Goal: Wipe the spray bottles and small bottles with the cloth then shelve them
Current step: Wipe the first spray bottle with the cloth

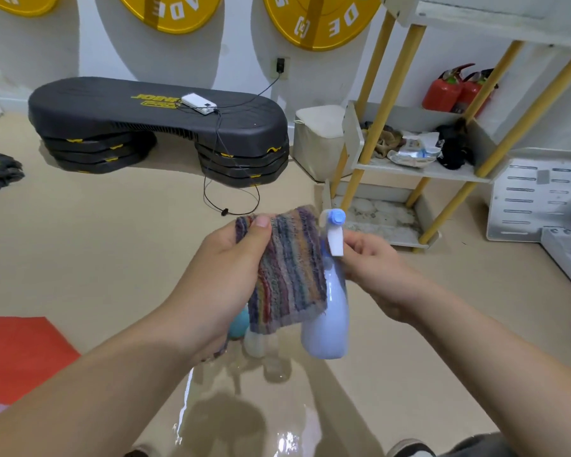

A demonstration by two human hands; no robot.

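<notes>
While the head view shows the pale blue spray bottle (pixel 327 324) lifted off the floor (pixel 112 242) in front of the person, the hold on it looks thin: the right hand (pixel 376 268) has its fingers curled round the narrow neck just under the white trigger (pixel 335 244), and the heavy body hangs free below. The left hand (pixel 225 275) pinches the striped cloth (pixel 290 268) under the thumb, and the cloth drapes against the bottle's left side. A firm rub from that side could probably twist the neck in the fingers and slip the bottle loose. Straight beneath it stand the small bottles (pixel 254 344), partly hidden by the cloth and the left wrist, so a drop would likely knock them over and send them rolling. The fingers also lie close to the trigger, and a tighter squeeze might fire a spray. The floor near the feet shines, though whether it is wet cannot be told. To the right, the shelf (pixel 409 169) has rags and packets on its middle tier, so a bottle set down there in haste could tip against them.
</notes>
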